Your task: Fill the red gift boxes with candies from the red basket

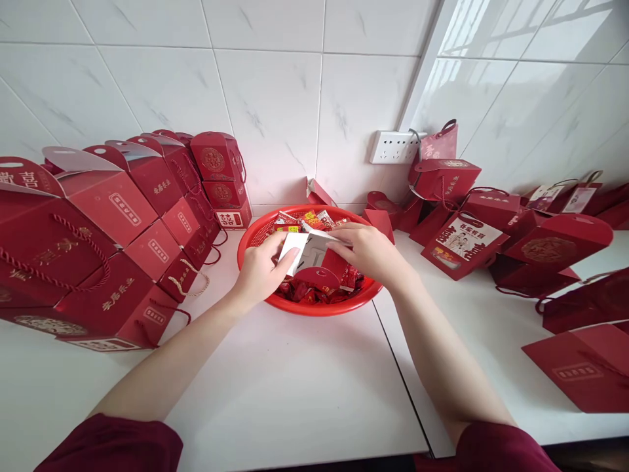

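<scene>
Over a red plastic basket (pixel 314 311) I hold a red cardboard gift box (pixel 322 265) with its white inside facing up. My left hand (pixel 263 265) pinches a white flap at the box's left side, thumb on top. On the right, my right hand (pixel 366 249) grips the box's far right edge, with the thumb over the inner side and the fingers behind. Wrapped sweets (pixel 312 295) in red and other colours lie in the basket below and behind the box. Parts of the box's rim are hidden by my fingers.
Stacked red gift boxes (pixel 162 242) with rope handles stand at the left. More red boxes (pixel 545 246) lie loosely at the right. A white power strip (pixel 393 147) is at the tiled wall (pixel 275 118). A seam runs across the white table (pixel 295 393).
</scene>
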Demonstrator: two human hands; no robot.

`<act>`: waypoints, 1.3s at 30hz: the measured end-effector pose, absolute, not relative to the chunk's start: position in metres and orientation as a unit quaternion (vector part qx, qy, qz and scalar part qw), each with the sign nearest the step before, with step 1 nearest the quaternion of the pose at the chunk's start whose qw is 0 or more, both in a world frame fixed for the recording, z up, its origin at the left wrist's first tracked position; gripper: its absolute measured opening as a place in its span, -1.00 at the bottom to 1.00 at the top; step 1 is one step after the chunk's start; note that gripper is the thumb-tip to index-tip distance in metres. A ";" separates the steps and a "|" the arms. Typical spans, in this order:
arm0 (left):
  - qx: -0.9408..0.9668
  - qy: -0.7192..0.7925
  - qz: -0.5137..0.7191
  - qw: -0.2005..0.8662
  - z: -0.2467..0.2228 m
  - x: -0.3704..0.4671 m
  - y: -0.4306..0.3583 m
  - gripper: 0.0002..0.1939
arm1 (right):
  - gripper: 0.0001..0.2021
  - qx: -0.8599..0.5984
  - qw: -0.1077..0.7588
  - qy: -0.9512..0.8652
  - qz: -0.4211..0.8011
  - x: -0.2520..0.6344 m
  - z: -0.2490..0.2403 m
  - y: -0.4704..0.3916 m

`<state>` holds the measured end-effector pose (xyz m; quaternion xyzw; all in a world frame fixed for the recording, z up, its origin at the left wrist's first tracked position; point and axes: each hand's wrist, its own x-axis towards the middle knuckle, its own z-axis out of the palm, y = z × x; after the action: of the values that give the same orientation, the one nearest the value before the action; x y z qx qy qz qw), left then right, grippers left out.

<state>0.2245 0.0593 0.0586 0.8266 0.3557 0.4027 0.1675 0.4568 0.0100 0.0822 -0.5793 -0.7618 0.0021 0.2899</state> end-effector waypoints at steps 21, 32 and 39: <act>0.851 0.427 0.242 0.187 0.062 0.228 0.061 -0.72 | -0.66 -0.454 0.293 -0.837 -0.094 0.436 0.077 0.008; 0.801 0.451 0.291 0.265 0.060 0.227 0.063 -0.73 | -0.64 -0.476 0.297 -0.816 -0.140 0.434 0.096 -0.013; 0.761 0.467 0.267 0.364 0.060 0.225 0.073 -0.75 | -0.60 -0.629 0.293 -0.695 -0.188 0.449 0.083 -0.005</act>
<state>0.2253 0.0726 0.0595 0.7605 0.4665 0.2669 0.3643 0.4487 -0.0045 0.0826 -0.6291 -0.6952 -0.1878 0.2925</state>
